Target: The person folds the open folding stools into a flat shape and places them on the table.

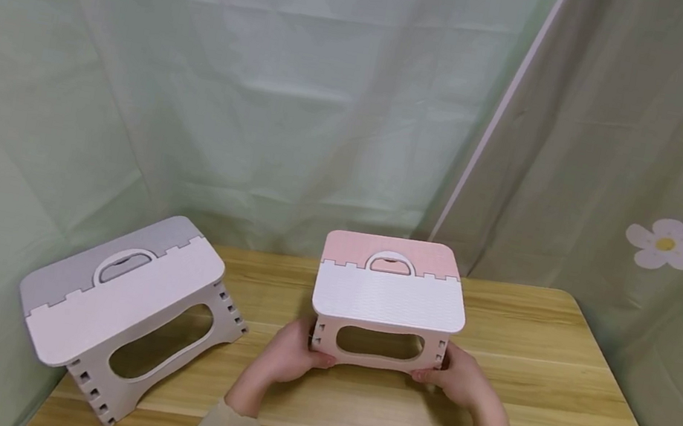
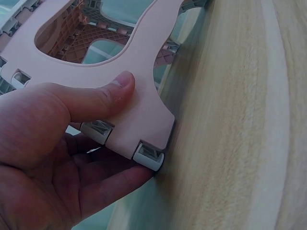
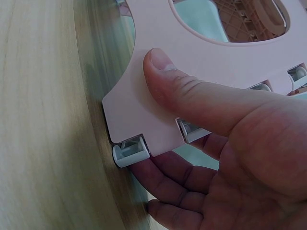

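A small pink and white folding step stool (image 1: 391, 297) stands unfolded toward the back of the wooden table, its arched handle on top. My left hand (image 1: 291, 352) grips the lower part of its left leg. In the left wrist view the thumb (image 2: 112, 93) presses the pink front panel (image 2: 139, 103), with the fingers behind the hinged edge. On the other side my right hand (image 1: 458, 377) grips the right leg the same way. Its thumb (image 3: 163, 72) lies on the panel in the right wrist view, and the fingers curl behind the edge.
A larger grey and pale pink folding stool (image 1: 130, 298) stands unfolded and angled at the table's left. Wooden tabletop (image 1: 554, 399) extends to the right and in front. Pale green curtains (image 1: 306, 101) hang close behind the table, with a flowered curtain (image 1: 629, 156) at the right.
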### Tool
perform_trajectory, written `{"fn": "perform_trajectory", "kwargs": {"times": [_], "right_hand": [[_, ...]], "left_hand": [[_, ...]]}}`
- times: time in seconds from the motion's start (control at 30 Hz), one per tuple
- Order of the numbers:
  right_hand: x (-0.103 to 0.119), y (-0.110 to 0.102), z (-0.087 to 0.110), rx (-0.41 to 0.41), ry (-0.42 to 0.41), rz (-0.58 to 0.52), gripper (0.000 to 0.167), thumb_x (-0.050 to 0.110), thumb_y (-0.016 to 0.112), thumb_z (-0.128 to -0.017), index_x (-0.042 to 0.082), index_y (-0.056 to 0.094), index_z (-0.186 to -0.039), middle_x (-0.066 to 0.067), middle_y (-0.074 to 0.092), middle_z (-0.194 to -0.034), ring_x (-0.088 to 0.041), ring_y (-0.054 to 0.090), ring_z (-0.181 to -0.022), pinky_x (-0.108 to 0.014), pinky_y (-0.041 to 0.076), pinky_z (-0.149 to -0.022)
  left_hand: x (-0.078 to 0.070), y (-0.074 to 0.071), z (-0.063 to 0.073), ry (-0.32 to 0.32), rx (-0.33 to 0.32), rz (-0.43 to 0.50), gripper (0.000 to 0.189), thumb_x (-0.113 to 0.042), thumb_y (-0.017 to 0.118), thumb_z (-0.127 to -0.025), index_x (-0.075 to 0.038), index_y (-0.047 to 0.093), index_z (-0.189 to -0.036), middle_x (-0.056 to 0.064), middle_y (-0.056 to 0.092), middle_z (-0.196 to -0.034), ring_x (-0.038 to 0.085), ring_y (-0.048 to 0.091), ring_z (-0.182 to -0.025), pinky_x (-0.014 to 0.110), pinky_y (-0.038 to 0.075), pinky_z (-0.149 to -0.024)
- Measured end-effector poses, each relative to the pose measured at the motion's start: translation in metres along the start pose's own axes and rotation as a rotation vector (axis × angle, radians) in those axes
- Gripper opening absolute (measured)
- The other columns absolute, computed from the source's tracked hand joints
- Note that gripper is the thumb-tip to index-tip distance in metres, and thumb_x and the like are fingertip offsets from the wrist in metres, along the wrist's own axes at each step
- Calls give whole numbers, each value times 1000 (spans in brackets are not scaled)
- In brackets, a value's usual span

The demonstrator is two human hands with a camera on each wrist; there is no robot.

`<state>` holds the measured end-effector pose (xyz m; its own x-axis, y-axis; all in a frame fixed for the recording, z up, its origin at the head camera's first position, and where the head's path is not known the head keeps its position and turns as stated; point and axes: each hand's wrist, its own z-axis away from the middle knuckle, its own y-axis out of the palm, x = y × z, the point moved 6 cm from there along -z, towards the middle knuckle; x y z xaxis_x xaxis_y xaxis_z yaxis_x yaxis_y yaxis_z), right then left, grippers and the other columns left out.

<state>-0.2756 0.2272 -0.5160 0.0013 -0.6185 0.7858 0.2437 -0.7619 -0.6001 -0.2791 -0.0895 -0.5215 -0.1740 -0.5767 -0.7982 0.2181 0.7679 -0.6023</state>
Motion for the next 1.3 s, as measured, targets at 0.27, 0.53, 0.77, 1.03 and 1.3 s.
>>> {"fn": "perform_trajectory", "kwargs": {"times": [0.27,0.53,0.77,1.03,1.3], "right_hand": [[0,0,0,2,1,11,65,26,95,-83,4,64,-136,-9,72,-119,-27,62,-101,-48,52,-89],[-1,-1,0,-5,-9,30,63,26,95,-83,4,65,-134,-9,73,-117,-26,62,-100,-47,51,-89],[1,0,0,1,-8,21,63,27,95,-82,4,66,-133,-8,72,-115,-26,62,-99,-45,51,-88],[-1,0,-1,3,-4,11,62,26,95,-82,4,66,-132,-6,72,-113,-25,61,-98,-43,50,-87],[0,0,-1,3,-15,10,64,27,95,-82,3,66,-134,-8,73,-116,-25,62,-99,-45,52,-87]], "left_hand": [[0,0,-1,2,6,0,68,-22,94,-85,0,57,-139,11,68,-125,24,63,-108,51,53,-99],[0,0,-2,14,11,3,69,-22,93,-86,-1,57,-140,11,68,-126,25,64,-110,51,53,-100],[-1,-1,-1,9,9,-11,68,-23,93,-86,-1,57,-139,11,68,-125,24,64,-109,51,53,-99],[-2,-1,-1,8,9,-6,67,-21,93,-86,0,57,-138,11,68,-124,24,64,-107,51,53,-99],[-2,0,-1,13,4,-15,66,-22,93,-86,-1,58,-138,11,68,-125,23,63,-106,50,53,-99]]}}
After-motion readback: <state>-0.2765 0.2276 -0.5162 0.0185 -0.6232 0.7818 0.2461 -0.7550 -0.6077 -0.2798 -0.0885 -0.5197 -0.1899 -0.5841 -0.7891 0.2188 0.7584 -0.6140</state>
